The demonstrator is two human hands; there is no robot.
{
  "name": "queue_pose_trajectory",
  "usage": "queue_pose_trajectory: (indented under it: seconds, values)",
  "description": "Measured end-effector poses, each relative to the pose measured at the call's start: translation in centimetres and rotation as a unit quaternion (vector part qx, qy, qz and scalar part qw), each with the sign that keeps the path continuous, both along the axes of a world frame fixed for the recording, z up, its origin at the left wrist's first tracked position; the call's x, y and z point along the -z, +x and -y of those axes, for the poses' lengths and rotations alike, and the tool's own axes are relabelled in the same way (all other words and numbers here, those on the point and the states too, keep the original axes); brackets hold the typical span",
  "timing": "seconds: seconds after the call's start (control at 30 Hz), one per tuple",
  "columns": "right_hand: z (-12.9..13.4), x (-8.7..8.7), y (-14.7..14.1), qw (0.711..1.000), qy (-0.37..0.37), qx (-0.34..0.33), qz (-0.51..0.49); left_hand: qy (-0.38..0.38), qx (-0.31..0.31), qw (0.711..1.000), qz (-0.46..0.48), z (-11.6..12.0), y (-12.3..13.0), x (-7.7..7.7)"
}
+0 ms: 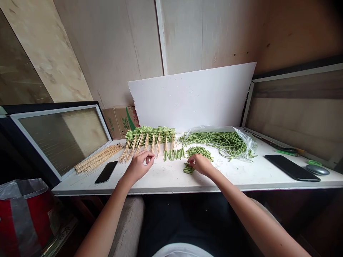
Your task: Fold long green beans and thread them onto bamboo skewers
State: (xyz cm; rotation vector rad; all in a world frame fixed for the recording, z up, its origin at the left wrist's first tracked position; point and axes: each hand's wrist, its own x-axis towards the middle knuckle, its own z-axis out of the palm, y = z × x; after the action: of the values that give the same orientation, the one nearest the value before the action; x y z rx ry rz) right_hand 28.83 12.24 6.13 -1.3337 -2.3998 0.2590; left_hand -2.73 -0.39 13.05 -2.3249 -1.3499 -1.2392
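My left hand (140,165) is closed in a pinch on the end of a thin bamboo skewer (159,156). A row of cut green bean pieces (174,154) is threaded along that skewer, just above the white tabletop. My right hand (200,164) has its fingers curled down at a small heap of cut bean pieces (188,169); its fingertips are partly hidden, and whatever they grip cannot be made out. Directly behind it lies a larger pile of cut bean pieces (200,152). Finished bean skewers (150,135) are stacked at the back left, their bare ends pointing towards me.
Loose bamboo skewers (99,158) and a phone (106,172) lie on the left of the white table (160,180). Long whole beans (219,141) spill from a clear plastic bag (248,141). At right are a larger black phone (291,167) and a computer mouse (318,169).
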Motion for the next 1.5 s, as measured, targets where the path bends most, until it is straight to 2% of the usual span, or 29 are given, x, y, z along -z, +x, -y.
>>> queue_pose_trajectory:
  seconds: [0.13, 0.3, 0.4, 0.47, 0.53, 0.63, 0.73, 0.8, 0.9, 1.17, 1.5]
  values:
    - [0.8, -0.3, -0.3, 0.999, 0.038, -0.012, 0.017, -0.002, -0.003, 1.000, -0.002, 0.0, 0.0, 0.0]
    - [1.0, -0.4, -0.4, 0.999, 0.050, -0.009, 0.007, -0.007, -0.004, 1.000, 0.000, 0.0, 0.0, -0.1]
    - [0.5, -0.7, -0.1, 0.998, 0.027, -0.010, -0.055, -0.006, -0.005, 1.000, 0.001, 0.0, -0.1, -0.1]
    - [0.1, -1.0, 0.0, 0.989, -0.005, -0.009, -0.146, -0.004, -0.008, 1.000, 0.003, 0.0, -0.1, -0.1]
    - [-0.3, -1.2, 0.1, 0.963, -0.036, -0.017, -0.267, -0.003, -0.010, 1.000, 0.003, 0.0, -0.2, -0.1]
    - [-0.6, -1.5, 0.0, 0.898, -0.104, -0.028, -0.426, -0.003, -0.008, 1.000, 0.002, 0.0, -0.1, 0.0]
    - [-0.3, -2.0, -0.1, 0.838, -0.199, -0.032, -0.507, -0.001, -0.004, 1.000, 0.000, 0.0, 0.0, 0.0]
    - [0.1, -2.5, -0.1, 0.811, -0.245, -0.052, -0.529, 0.003, -0.001, 1.000, -0.003, 0.0, 0.1, 0.0]
    - [0.8, -3.1, -0.3, 0.789, -0.283, -0.087, -0.538, 0.011, 0.000, 1.000, -0.004, 0.0, 0.1, 0.0]
    - [1.5, -3.6, -1.0, 0.726, -0.322, -0.140, -0.591, -0.005, 0.003, 1.000, 0.008, 0.0, 0.2, 0.2]
    - [2.5, -4.1, -1.4, 0.707, -0.353, -0.114, -0.602, 0.003, -0.009, 1.000, 0.010, -0.1, 0.3, 0.4]
